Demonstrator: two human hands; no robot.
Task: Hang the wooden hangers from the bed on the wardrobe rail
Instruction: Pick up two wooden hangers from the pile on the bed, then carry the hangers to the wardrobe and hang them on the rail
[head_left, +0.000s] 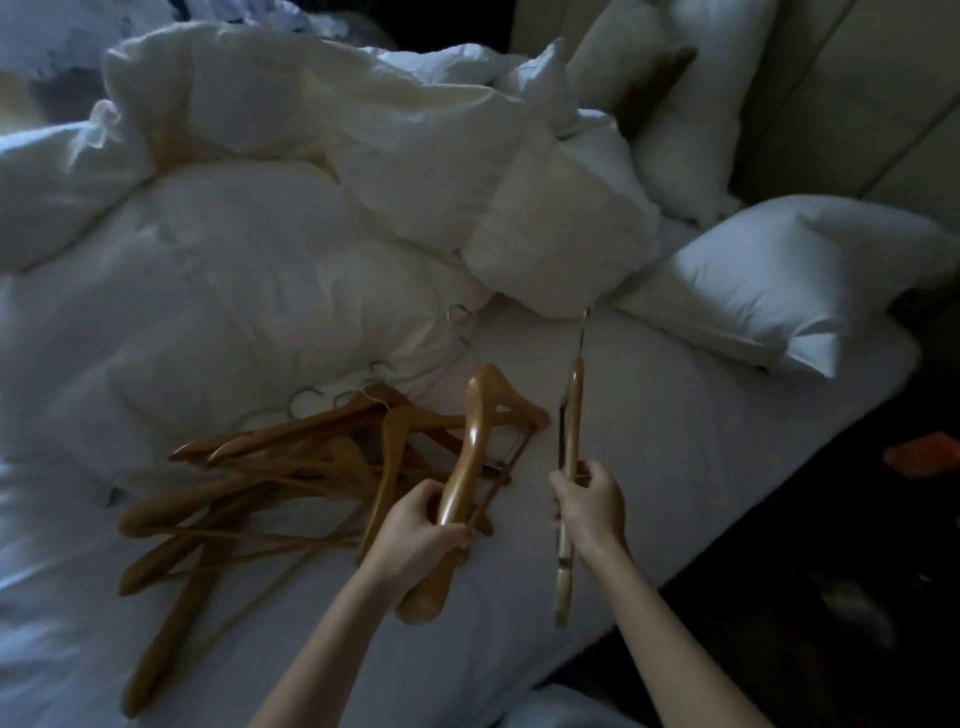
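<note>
Left hand (423, 525) grips one wooden hanger (467, 467); right hand (592, 506) grips a second hanger (570, 457), lifted edge-on, likely for carrying. Remaining hangers (249, 483) piled on bed (701, 441).

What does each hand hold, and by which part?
Left hand: wooden hanger, near one arm's end. Right hand: second hanger, midway along its wooden body.

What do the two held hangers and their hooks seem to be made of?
The thick hanger in the left hand and the slim hanger in the right hand: wood, probably varnished, judging by amber colour and glossy highlights. Their hooks: apparently metal wire, thin and grey. Dim light leaves this uncertain.
</note>
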